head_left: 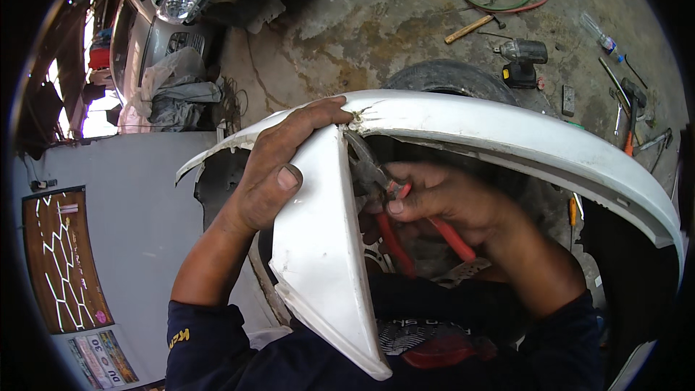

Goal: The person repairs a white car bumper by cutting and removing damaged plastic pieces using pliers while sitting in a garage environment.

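Note:
A white curved car body panel, shaped like a bumper cover point(315, 203), lies across in front of me, with a cracked, dented spot near the top of its narrow left section. My left hand point(279, 163) is wrapped over that section, fingers on the upper edge beside the crack and thumb on the white face. Closed around red-handled pliers point(397, 192) is my right hand point(441, 199), just right of the section. The jaws of the pliers reach up to the panel's inner edge below the crack; whether they bite on it I cannot tell.
Behind the panel lies a black tire point(449, 76). On the concrete floor are a cordless impact wrench point(521, 58), a hammer point(633, 105), a wooden-handled tool point(469, 29), a plastic bottle point(599, 32) and red-green hoses point(499, 7). A silver car point(156, 40) stands far left.

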A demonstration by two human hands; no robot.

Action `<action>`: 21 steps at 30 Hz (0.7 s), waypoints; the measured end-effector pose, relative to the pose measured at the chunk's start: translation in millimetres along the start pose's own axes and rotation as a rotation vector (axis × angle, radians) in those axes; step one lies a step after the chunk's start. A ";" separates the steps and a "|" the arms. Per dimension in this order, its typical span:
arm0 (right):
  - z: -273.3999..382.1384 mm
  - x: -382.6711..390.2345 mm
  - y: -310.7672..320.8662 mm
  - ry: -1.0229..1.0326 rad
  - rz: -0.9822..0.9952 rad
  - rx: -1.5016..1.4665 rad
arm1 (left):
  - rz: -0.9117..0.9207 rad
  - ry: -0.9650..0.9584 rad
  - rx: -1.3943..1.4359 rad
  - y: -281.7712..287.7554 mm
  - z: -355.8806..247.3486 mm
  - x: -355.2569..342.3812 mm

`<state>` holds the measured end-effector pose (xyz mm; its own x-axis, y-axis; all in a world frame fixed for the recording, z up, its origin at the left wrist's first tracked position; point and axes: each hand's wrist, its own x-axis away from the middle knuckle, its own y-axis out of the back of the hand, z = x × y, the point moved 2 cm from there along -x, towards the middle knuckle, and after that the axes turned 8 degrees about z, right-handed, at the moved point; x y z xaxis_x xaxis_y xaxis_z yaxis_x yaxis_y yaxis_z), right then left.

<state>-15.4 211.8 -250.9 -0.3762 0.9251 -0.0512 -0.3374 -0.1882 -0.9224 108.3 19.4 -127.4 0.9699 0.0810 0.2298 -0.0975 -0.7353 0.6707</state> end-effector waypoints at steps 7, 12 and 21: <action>11.5 4.0 6.4 -0.057 -0.046 0.147 | -0.008 0.023 0.035 -1.1 -0.8 1.6; 2.7 -1.8 10.9 -0.017 -0.014 0.179 | -0.017 0.007 0.015 -1.7 -0.6 3.0; -13.1 -16.5 21.2 0.021 0.022 0.400 | -0.007 -0.010 -0.007 -0.6 -0.2 4.2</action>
<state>-5.0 196.8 -274.6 -0.3709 0.9251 -0.0814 -0.6401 -0.3181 -0.6993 112.4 20.3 -126.6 0.9727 0.0789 0.2182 -0.0926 -0.7303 0.6768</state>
